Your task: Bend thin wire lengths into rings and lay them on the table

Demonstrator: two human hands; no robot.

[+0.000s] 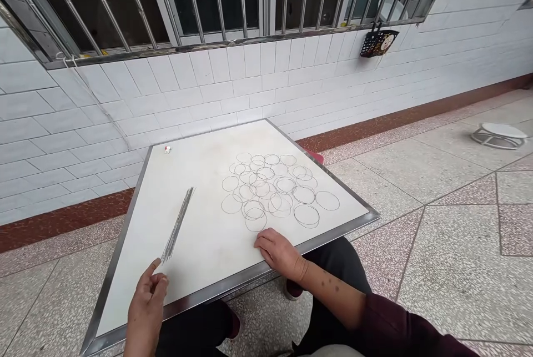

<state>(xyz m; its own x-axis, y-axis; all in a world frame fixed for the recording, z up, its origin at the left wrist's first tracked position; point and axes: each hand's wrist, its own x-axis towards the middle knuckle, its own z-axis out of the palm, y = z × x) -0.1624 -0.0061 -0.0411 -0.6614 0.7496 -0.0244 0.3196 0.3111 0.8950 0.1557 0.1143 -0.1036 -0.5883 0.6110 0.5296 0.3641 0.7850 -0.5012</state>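
A white table with a metal rim (333, 229) stands before me. Many thin wire rings (307, 215) lie overlapping on its right half. On the left, a narrow bundle of straight wires (179, 224) lies slanted. My left hand (147, 293) is at the near end of the bundle, index finger stretched toward the wire tips and thumb apart from it; no wire shows in its grip. My right hand (278, 251) rests at the table's near edge, just below the nearest rings, with fingers bent together and their tips on the tabletop. Whether it pinches anything cannot be made out.
A small red and white item (167, 149) sits at the table's far left corner. Behind the table is a white tiled wall (200, 93) with barred windows and a hanging black basket (378, 43). A round stool (498, 135) stands on the floor at right.
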